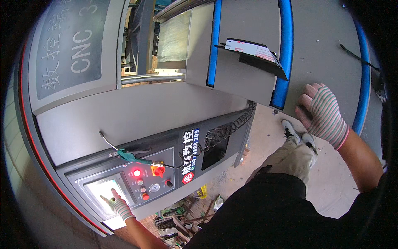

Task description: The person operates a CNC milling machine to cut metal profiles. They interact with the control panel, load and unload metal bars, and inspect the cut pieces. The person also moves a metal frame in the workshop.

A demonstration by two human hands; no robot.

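Note:
My left hand, in a striped knit glove with bare fingertips, reaches to the bright touch screen on the machine's control panel. Its fingers are stretched and apart over the glowing display; whether a fingertip presses it I cannot tell. On the right, my right hand, in a matching glove, rests by the near edge of the grey table. Its fingers are loosely bent, the thumb stands apart, and nothing shows in it. Farther back lies a white-faced strip with printed film, beside a dark piece, across the blue-edged surface.
Beside the screen are a lit red button, a red-and-yellow rotary switch and a gauge. A green air blow gun with a coiled black hose hangs above. Scrap pieces litter the floor below.

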